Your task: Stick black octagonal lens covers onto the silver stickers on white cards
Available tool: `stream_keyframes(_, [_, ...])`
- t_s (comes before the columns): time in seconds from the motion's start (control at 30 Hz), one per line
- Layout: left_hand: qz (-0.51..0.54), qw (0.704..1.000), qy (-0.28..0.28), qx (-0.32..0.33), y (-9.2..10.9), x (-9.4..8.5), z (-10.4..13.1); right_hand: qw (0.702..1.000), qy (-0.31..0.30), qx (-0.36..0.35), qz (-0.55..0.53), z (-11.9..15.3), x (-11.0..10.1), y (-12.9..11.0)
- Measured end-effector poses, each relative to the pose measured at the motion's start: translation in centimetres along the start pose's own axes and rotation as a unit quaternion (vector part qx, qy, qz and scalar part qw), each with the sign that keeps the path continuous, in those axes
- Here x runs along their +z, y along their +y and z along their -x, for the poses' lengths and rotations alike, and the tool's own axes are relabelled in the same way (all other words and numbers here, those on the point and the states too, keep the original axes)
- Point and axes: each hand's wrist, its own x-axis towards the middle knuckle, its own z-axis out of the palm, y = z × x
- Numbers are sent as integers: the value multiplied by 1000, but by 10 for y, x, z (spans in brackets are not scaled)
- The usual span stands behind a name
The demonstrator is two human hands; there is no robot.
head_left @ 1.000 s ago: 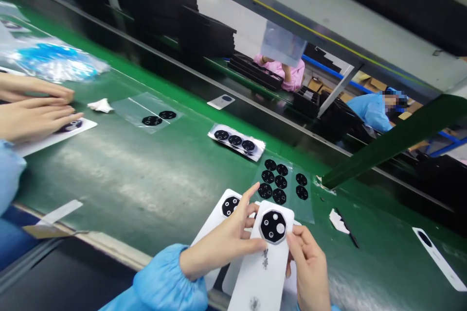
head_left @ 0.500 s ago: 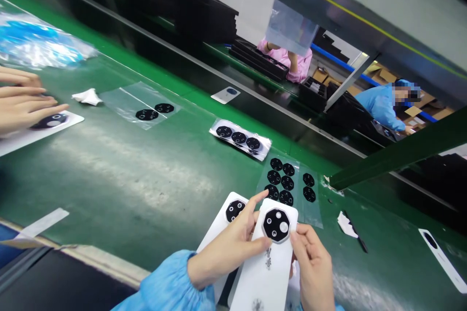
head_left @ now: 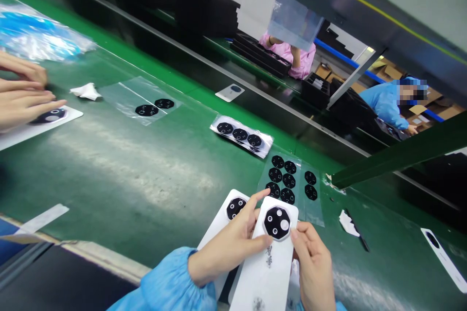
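Note:
A white phone back cover, with a black octagonal camera plate near its top, is held between my two hands at the bottom centre. My left hand has its thumb on the cover's face, just below the plate; its index finger stretches past the upper left edge. With thumb and bent fingers, my right hand pinches the right edge. Partly beneath my left hand lies a second white back cover with a similar plate. Beyond my hands, several black camera plates lie on a clear plastic sheet.
A co-worker's hands press on another cover at left. On the green bench lie a plate pack, a bag, crumpled white paper and a black pen. A green post slants at right.
My hands and the cover between them have barely moved. The white cover on the far belt has slid slightly to the right. The camera view has shifted a little.

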Motion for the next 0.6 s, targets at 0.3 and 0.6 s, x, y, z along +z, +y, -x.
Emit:
stream_keyframes(0.3, [-3,1000,3,-5,5,2,0,1000,-8,10,-10,1,-2,0])
stream_keyframes(0.6, [-6,1000,8,-12,8,5,1,1000,11,11,-1,2,-2,2])
